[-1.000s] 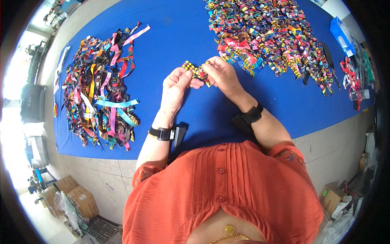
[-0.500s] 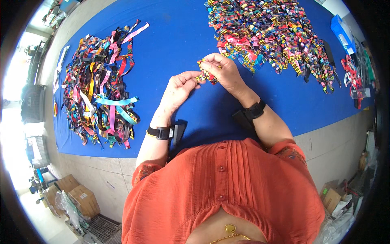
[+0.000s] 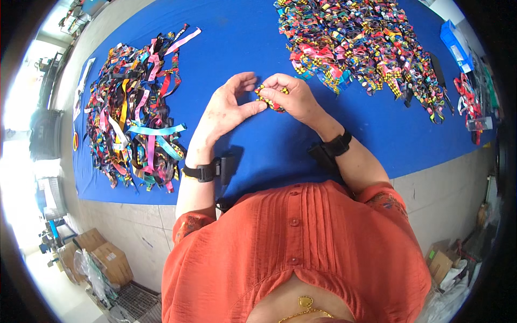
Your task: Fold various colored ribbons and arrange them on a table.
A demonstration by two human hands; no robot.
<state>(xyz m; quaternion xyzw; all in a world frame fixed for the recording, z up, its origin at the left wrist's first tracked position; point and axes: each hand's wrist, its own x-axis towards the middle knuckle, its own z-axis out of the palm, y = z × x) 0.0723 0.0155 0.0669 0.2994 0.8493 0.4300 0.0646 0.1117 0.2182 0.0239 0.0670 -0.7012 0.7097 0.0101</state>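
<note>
A small looped ribbon piece [image 3: 276, 102], patterned in yellow, black and red, is pinched in the fingers of my right hand [image 3: 295, 99]. Beside it is my left hand [image 3: 226, 107], its fingers apart and curved, with the thumb tip close to the ribbon; I cannot tell if it touches. To the left lies a pile of loose cut ribbon strips [image 3: 134, 118] in many colours. At the far right a broad heap of folded ribbon loops [image 3: 355, 43] covers the table, several with yellow and black checks.
Everything rests on a blue cloth-covered table [image 3: 231, 48]. At its right side are a blue plastic bin [image 3: 455, 46], red straps [image 3: 467, 102] and a small clear box [image 3: 479, 124]. A round yellow-rimmed item [image 3: 75, 141] lies by the left edge. Cardboard boxes [image 3: 110, 261] stand on the floor.
My left hand has let go of the ribbon piece and its fingers have spread, moving slightly left. My right hand keeps hold of the piece.
</note>
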